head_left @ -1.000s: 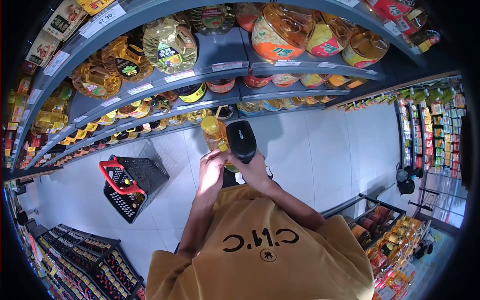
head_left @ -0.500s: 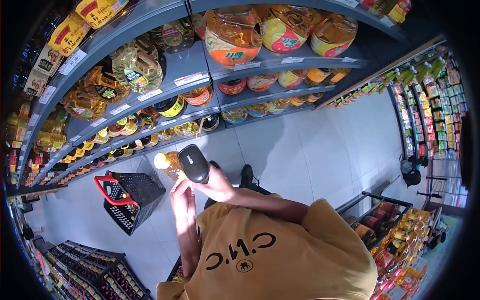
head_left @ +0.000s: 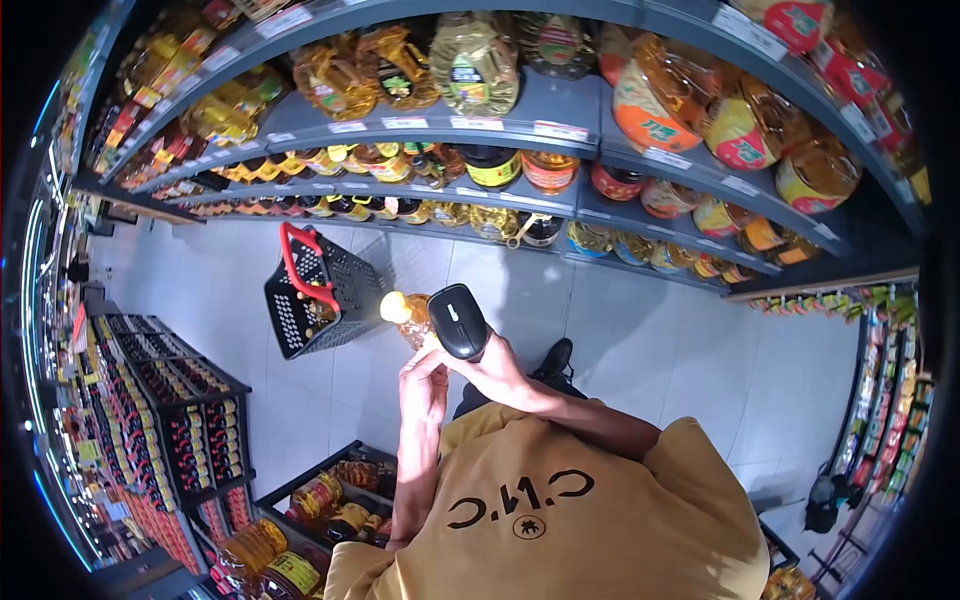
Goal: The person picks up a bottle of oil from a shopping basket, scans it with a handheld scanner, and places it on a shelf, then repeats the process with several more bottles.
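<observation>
A black handheld scanner (head_left: pixel 457 321) is gripped in my right hand (head_left: pixel 498 368), its rounded head facing up. Just left of it, my left hand (head_left: pixel 424 385) has its fingers closed around the lower part of a small amber bottle (head_left: pixel 411 318). A bright light patch falls on the yellowish cap end of that bottle. The two hands are close together in front of my torso, and the scanner's head hangs beside the bottle.
A black basket (head_left: pixel 352 300) with a red handle stands on the floor at the left, with items inside. Shelves (head_left: pixel 560 133) of oil bottles curve across the top. A rack (head_left: pixel 190 400) of dark bottles stands at left, and a bin of bottles lies at lower left.
The view has turned, so the shelves, basket and both hands sit further right in the frame. The scanner and bottle stay in my hands, close together.
</observation>
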The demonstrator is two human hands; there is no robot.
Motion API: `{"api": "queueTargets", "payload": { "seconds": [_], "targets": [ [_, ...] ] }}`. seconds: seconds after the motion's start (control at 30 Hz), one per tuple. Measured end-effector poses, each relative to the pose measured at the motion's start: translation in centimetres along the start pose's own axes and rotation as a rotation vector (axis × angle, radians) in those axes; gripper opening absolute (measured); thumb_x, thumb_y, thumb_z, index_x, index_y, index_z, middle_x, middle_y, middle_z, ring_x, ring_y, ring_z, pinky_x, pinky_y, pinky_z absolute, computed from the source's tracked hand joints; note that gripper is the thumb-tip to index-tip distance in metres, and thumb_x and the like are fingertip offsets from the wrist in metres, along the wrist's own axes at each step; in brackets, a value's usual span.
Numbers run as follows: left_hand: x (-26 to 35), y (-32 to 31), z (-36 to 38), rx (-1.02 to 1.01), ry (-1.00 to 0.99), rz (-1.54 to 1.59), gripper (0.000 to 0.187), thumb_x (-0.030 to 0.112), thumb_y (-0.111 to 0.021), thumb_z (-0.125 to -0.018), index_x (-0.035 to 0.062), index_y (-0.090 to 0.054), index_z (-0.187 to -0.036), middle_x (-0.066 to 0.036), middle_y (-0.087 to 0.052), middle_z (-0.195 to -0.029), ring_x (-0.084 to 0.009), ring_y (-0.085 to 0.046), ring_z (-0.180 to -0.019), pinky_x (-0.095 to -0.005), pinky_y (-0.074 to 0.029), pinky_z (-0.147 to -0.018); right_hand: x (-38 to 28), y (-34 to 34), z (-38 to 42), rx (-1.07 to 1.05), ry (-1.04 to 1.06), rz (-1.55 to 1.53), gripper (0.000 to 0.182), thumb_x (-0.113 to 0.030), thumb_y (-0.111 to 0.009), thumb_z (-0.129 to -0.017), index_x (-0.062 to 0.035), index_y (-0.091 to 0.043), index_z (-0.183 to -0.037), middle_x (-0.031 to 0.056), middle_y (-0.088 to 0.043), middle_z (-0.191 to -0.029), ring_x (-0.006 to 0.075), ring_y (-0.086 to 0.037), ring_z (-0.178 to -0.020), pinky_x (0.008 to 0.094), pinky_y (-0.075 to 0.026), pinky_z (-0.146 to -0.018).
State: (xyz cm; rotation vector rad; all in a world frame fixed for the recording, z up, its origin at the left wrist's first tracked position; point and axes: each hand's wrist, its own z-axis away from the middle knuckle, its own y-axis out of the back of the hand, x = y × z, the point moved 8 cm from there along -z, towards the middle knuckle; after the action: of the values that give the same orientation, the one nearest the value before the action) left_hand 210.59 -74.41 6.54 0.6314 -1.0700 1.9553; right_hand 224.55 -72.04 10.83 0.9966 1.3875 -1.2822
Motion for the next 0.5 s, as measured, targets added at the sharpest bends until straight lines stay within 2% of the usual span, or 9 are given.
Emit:
{"api": "queueTargets", "payload": {
  "seconds": [0.07,0.17,0.27,0.37,0.5],
  "targets": [
    [1.2,1.8,0.6,0.106,-0.005,0.088,0.018,-0.005,-0.063,-0.085,-0.0067,-0.069,-0.101,-0.009,-0.071,-0.094,-0.0120,-0.064,-0.081,-0.0238,-0.050,-0.077,1.3,-2.3,-0.1,-0.032,-0.031,0.032,0.031,-0.012,-0.072,-0.087,0.0002,-0.059,-0.113,0.0098,-0.068,-0.098,0.0162,-0.065,-0.091,0.0321,-0.053,-0.081],
    [2.6,6.5,0.5,0.074,-0.025,0.127,0.016,-0.006,-0.062,-0.085,-0.0058,-0.069,-0.099,-0.005,-0.070,-0.088,-0.0081,-0.060,-0.073,-0.0210,-0.046,-0.069,1.6,-6.5,-0.8,-0.107,-0.060,0.035,0.031,-0.011,-0.071,-0.087,0.0003,-0.058,-0.113,0.0101,-0.067,-0.100,0.0164,-0.064,-0.093,0.0324,-0.053,-0.082],
    [5.2,9.8,0.9,0.145,-0.054,0.154,0.014,-0.006,-0.062,-0.084,-0.0040,-0.069,-0.096,-0.002,-0.068,-0.083,-0.0061,-0.056,-0.068,-0.0204,-0.043,-0.063,1.3,-11.5,-1.5,-0.213,-0.034,0.028,0.030,-0.011,-0.070,-0.088,-0.0016,-0.058,-0.114,0.0100,-0.066,-0.103,0.0172,-0.064,-0.095,0.0334,-0.053,-0.083],
    [7.3,14.4,0.9,0.158,-0.063,0.173,0.011,-0.005,-0.063,-0.084,-0.0014,-0.069,-0.092,0.000,-0.065,-0.078,-0.0058,-0.055,-0.066,-0.0205,-0.042,-0.062,3.0,-16.2,-1.6,-0.188,0.005,0.120,0.031,-0.013,-0.070,-0.088,-0.0034,-0.059,-0.115,0.0106,-0.067,-0.104,0.0176,-0.065,-0.097,0.0339,-0.053,-0.084],
    [9.9,20.5,0.9,0.186,-0.080,0.185,0.011,-0.004,-0.064,-0.083,-0.0016,-0.068,-0.093,0.001,-0.064,-0.078,-0.0055,-0.054,-0.065,-0.0205,-0.042,-0.062,5.4,-22.5,-1.9,-0.247,-0.158,0.270,0.042,-0.021,-0.070,-0.088,-0.0036,-0.054,-0.122,0.0154,-0.067,-0.106,0.0285,-0.068,-0.100,0.0368,-0.053,-0.084]
  ]
}}
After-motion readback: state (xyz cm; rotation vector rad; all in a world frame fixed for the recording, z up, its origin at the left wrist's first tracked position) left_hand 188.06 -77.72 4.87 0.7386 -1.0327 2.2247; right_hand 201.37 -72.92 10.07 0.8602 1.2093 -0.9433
